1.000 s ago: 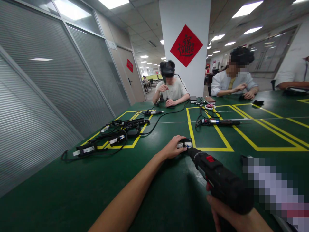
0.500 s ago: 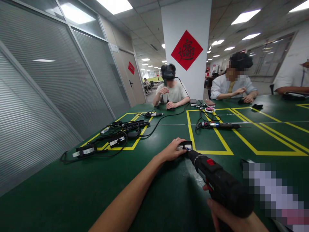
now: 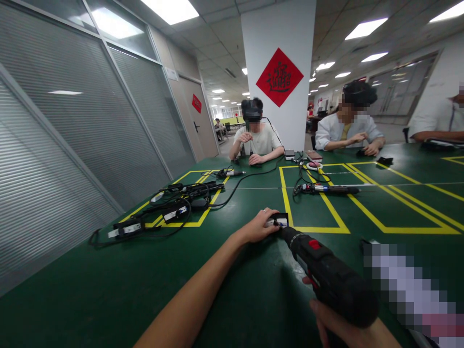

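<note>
My right hand [image 3: 333, 314] is wrapped around the handle of a black cordless drill [image 3: 322, 266] with a red switch on top. The drill's chuck points forward and left, its tip at a small black casing with white parts inside [image 3: 282, 221]. My left hand [image 3: 259, 225] grips that casing from its left side and steadies it on the green table [image 3: 217, 270]. The fingers cover much of the casing, and the exact contact of the bit is too small to make out.
Black adapters with cables [image 3: 177, 208] lie in a yellow-taped area on the left. A soldering-iron-like tool [image 3: 329, 189] lies ahead to the right. A blurred-out item [image 3: 409, 285] sits at the right. Across the table sit a person in a headset [image 3: 259, 137] and another person [image 3: 350, 130].
The view has shifted very slightly. Both hands, the drill and the casing keep the same position relative to each other.
</note>
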Available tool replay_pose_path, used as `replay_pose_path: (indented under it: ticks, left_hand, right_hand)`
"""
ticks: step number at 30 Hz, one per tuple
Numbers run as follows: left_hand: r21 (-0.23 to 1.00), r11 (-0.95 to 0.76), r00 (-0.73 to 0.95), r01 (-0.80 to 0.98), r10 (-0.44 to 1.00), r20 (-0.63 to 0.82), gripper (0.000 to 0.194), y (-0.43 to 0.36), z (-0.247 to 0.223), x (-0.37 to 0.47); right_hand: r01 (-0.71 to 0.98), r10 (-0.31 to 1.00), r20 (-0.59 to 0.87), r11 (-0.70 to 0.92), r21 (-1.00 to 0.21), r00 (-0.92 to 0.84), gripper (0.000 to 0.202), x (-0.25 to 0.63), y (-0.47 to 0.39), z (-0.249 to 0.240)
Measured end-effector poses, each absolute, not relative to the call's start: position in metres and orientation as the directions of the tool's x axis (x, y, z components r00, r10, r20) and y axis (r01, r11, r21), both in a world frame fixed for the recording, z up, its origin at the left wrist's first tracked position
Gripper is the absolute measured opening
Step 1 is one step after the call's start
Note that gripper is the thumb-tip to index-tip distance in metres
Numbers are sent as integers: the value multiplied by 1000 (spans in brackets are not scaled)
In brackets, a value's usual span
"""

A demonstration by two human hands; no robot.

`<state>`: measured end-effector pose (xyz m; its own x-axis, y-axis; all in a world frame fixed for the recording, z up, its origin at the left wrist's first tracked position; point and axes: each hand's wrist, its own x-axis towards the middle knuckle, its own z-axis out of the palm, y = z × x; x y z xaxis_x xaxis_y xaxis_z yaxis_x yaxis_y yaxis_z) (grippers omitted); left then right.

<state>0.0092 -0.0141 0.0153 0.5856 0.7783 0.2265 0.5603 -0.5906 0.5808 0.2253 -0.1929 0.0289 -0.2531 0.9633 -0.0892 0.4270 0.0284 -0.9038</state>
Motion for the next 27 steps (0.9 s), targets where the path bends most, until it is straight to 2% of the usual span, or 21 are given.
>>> replay_pose_path:
  ticks: [4,10,12,17,22,27]
  left_hand:
    - [582,-585,590,565,779,210,49,-14,15,9]
    - [589,-593,602,549,770,214,49,-13,19,7]
    - [592,-591,610,548,767,200,49,-13,21,6]
    - [589,-591,618,552,764,187,50,-12,21,6]
    - [574,-594,617,564,765,185,48,-12,20,7]
    - [575,-595,617,561,764,190,47,-13,20,7]
  right_hand:
    - [413,964,-63,52,-909,-260,32,226,-193,32]
    - [451,943,-137,15,-892,-302,42,225,-192,40]
    - [439,947,-125,19,-898,-296,40,225,-192,41]
    - [381,960,-86,23,-924,-268,21,227,-192,40]
    - [406,937,-157,-17,-914,-313,28,227,-192,38]
    - [385,952,-109,10,-923,-285,27,227,-192,39]
